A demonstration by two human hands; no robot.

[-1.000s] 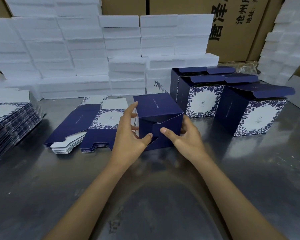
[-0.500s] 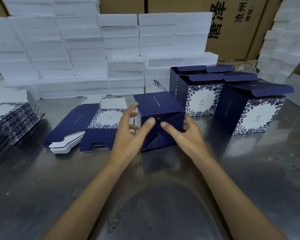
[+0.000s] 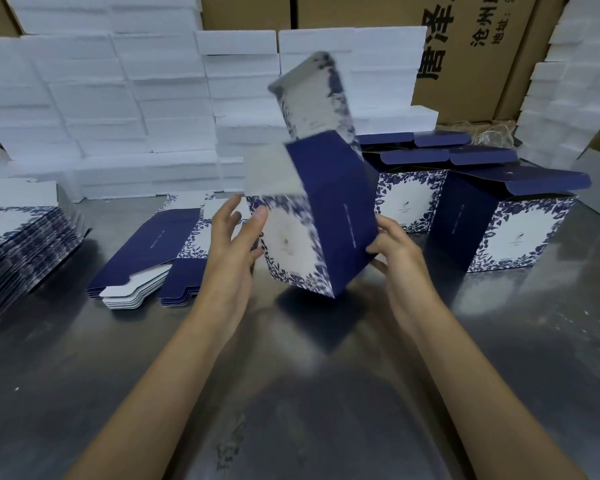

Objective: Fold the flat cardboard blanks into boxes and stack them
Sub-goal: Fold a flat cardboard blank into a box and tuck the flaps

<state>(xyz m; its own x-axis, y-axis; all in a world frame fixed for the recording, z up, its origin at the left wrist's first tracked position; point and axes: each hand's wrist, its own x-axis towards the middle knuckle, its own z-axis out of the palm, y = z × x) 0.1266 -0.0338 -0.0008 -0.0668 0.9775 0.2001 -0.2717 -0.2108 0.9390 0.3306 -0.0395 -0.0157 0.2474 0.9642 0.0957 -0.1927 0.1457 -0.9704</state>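
Held tilted above the steel worktop (image 3: pixel 326 393), a half-formed navy box (image 3: pixel 329 216) with white floral panel, its lid flap raised and blurred by motion. Gripped at its right navy side by the right hand (image 3: pixel 400 251), fingers curled round the lower edge. Touched at its left face by the left hand (image 3: pixel 234 244), thumb laid on the floral panel, fingers loosely spread behind; whether that grip clamps the card, impossible to tell. Lying just left of the hands, a low pile of flat blanks (image 3: pixel 146 258); at the far left edge, a taller pile (image 3: pixel 21 244). Standing behind and right of the held box, finished boxes (image 3: pixel 499 223) with lids ajar, close together. Stacked along the back, white foam blocks (image 3: pixel 118 98) before brown cartons (image 3: pixel 465 46) printed with black characters.
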